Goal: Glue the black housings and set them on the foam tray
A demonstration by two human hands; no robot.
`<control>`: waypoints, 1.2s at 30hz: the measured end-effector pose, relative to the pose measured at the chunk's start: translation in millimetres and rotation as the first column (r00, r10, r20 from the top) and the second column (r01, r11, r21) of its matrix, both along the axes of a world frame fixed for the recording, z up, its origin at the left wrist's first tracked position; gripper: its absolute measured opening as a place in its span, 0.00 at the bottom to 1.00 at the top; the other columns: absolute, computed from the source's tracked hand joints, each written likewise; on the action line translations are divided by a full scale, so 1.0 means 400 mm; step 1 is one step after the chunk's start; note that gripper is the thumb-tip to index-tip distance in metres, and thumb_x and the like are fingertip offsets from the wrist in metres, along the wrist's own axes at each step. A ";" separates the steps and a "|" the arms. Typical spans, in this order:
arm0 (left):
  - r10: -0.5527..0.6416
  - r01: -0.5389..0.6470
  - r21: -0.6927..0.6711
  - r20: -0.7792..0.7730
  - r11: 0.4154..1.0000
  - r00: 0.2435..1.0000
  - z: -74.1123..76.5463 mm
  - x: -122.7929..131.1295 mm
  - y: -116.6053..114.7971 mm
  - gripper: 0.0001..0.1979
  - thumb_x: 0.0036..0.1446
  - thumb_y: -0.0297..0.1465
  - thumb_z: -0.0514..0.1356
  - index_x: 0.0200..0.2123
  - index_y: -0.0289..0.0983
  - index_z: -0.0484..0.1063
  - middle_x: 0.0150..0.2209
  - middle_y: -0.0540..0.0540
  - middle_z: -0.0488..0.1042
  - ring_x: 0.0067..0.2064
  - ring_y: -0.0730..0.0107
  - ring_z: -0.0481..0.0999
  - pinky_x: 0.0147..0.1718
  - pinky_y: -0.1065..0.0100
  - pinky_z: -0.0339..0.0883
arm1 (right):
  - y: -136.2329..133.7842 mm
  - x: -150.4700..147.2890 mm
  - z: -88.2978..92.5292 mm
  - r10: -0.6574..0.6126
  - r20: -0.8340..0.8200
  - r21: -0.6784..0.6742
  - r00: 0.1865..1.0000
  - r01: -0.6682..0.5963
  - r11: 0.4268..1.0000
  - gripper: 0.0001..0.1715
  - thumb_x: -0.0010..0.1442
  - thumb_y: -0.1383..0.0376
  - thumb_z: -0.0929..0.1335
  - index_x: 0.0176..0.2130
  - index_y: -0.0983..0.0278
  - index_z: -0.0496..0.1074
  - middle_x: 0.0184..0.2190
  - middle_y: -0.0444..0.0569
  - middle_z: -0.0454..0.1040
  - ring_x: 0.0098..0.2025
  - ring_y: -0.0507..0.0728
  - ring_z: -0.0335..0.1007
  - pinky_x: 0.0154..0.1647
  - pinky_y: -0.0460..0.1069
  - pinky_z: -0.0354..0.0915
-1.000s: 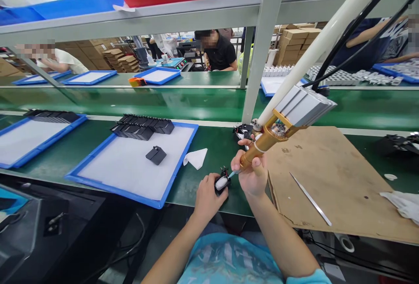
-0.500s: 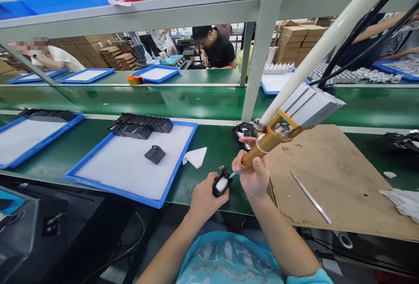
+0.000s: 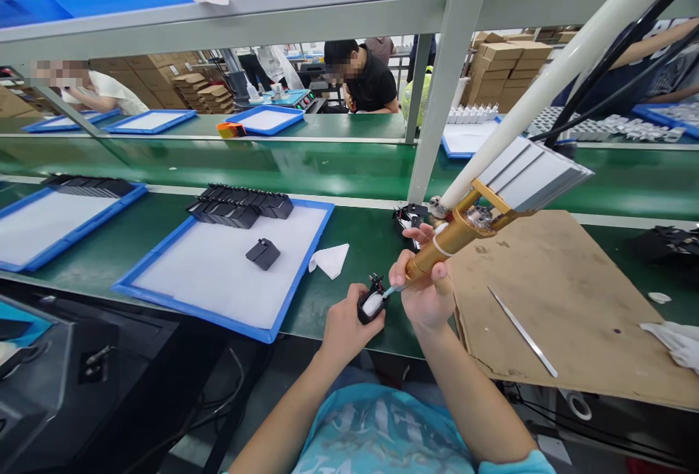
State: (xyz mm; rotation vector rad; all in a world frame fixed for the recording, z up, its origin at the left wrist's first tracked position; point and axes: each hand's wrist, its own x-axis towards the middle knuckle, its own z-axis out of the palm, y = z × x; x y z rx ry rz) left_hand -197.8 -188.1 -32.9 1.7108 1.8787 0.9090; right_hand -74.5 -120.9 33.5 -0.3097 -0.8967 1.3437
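Between the thumb and fingers of my left hand [image 3: 349, 321] is a small black plastic housing [image 3: 367, 311], its open side up, with a white oval piece inside and small wires at its top. My right hand [image 3: 429, 292] is wrapped round a gold-coloured glue dispensing gun [image 3: 445, 245] mounted by a white pole. The gun's thin pale-blue tip [image 3: 389, 290] is at the housing's edge; whether it touches is too small to tell. Behind the gun, more black housings [image 3: 409, 219] with white pieces stand on the green bench.
Left lies a blue-rimmed tray [image 3: 273, 328] with rows of black boxes [image 3: 240, 204] and one loose box [image 3: 263, 254]. A white cloth [image 3: 330, 261] lies beside it. On the right, cardboard [image 3: 579, 299] bears a metal strip [image 3: 523, 332]. A white pole [image 3: 551, 88] slants overhead. Co-workers sit across the belt.
The whole view has shifted slightly. Both hands keep their grips, and the gun's tip stays at the edge of the black housing.
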 end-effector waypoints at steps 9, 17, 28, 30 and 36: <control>-0.035 0.027 0.083 0.091 0.996 0.995 0.000 0.034 0.016 0.18 0.50 0.35 0.64 0.43 0.41 0.64 0.36 0.49 0.79 0.35 0.64 0.80 0.33 0.69 0.69 | -0.021 -0.021 0.010 0.075 -0.014 -0.020 0.997 -0.076 0.997 0.22 0.56 0.50 0.68 0.47 0.56 0.64 0.42 0.49 0.73 0.20 0.48 0.62 0.19 0.48 0.62; -0.031 0.020 0.115 0.096 0.993 0.995 -0.004 0.032 0.012 0.18 0.49 0.35 0.64 0.43 0.40 0.65 0.36 0.48 0.79 0.35 0.63 0.80 0.34 0.68 0.70 | -0.028 -0.017 0.010 0.121 -0.045 0.022 0.992 -0.120 0.993 0.19 0.56 0.49 0.67 0.43 0.56 0.64 0.32 0.43 0.71 0.19 0.50 0.63 0.18 0.48 0.61; -0.183 0.182 -0.068 0.002 0.981 0.983 -0.005 -0.061 0.035 0.25 0.52 0.35 0.65 0.54 0.41 0.69 0.48 0.42 0.76 0.50 0.56 0.76 0.50 0.58 0.69 | 0.000 0.024 -0.003 -0.004 -0.027 -0.031 1.000 0.003 1.000 0.22 0.58 0.48 0.62 0.47 0.55 0.67 0.48 0.49 0.70 0.21 0.49 0.64 0.20 0.50 0.62; -0.224 0.238 -0.099 0.134 0.966 0.965 0.003 -0.072 0.047 0.29 0.52 0.38 0.66 0.57 0.41 0.67 0.53 0.41 0.74 0.54 0.55 0.74 0.54 0.56 0.67 | 0.003 0.037 -0.007 -0.024 -0.022 -0.035 0.999 0.023 0.999 0.21 0.59 0.49 0.62 0.47 0.55 0.67 0.52 0.49 0.69 0.21 0.49 0.65 0.19 0.49 0.61; -0.321 0.425 -0.093 0.517 0.900 0.793 0.008 -0.063 0.107 0.22 0.61 0.36 0.58 0.57 0.41 0.65 0.56 0.42 0.73 0.58 0.60 0.71 0.57 0.57 0.66 | 0.005 0.058 -0.010 -0.060 0.005 -0.067 0.998 0.060 0.996 0.21 0.59 0.49 0.62 0.48 0.54 0.67 0.53 0.50 0.70 0.21 0.49 0.64 0.19 0.49 0.59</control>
